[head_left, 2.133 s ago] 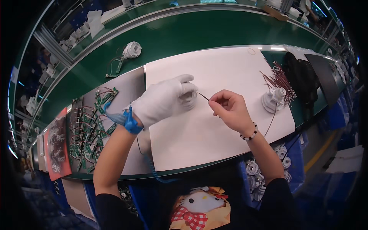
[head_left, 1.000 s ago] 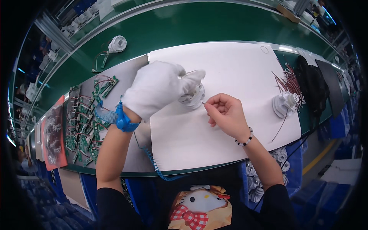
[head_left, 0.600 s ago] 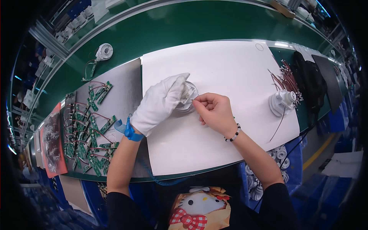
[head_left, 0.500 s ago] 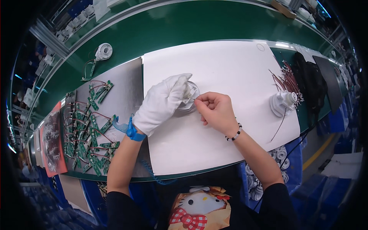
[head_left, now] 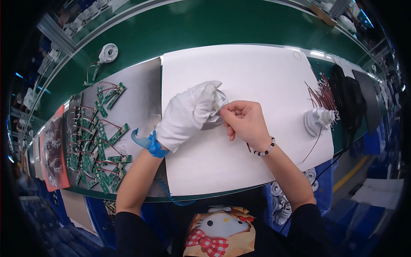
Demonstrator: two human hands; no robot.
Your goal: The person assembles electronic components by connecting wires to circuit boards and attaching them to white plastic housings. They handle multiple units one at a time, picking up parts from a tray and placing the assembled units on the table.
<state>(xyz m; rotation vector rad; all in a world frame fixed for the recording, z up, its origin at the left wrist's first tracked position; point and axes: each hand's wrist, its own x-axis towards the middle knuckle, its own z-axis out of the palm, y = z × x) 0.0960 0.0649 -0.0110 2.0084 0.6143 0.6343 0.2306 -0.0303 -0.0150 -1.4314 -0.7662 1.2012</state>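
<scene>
My left hand (head_left: 188, 112), in a white glove with a blue strap at the wrist, is closed around a round white plastic housing (head_left: 221, 99). The glove covers much of that part, which is held over the white sheet (head_left: 239, 171). Bare and pinched, my right hand (head_left: 246, 121) has thumb and forefinger at the housing's right edge. A short end of dark red wire (head_left: 248, 147) shows below the right palm; its other end is hidden by the fingers. Another white housing (head_left: 319, 120) stands to the right with a thin wire trailing from it.
Green circuit boards with wires (head_left: 98, 141) lie on a grey mat at left, beside an orange bag (head_left: 53, 158). A bundle of dark red wires (head_left: 326, 96) and a black object (head_left: 346, 98) are at right. A white part (head_left: 108, 53) sits far left. Blue bins (head_left: 278, 205) hold white parts below.
Both hands remain at the housing, with the right hand shifted slightly right. The glove has turned a little over the housing. A dark red wire end now shows below the right palm.
</scene>
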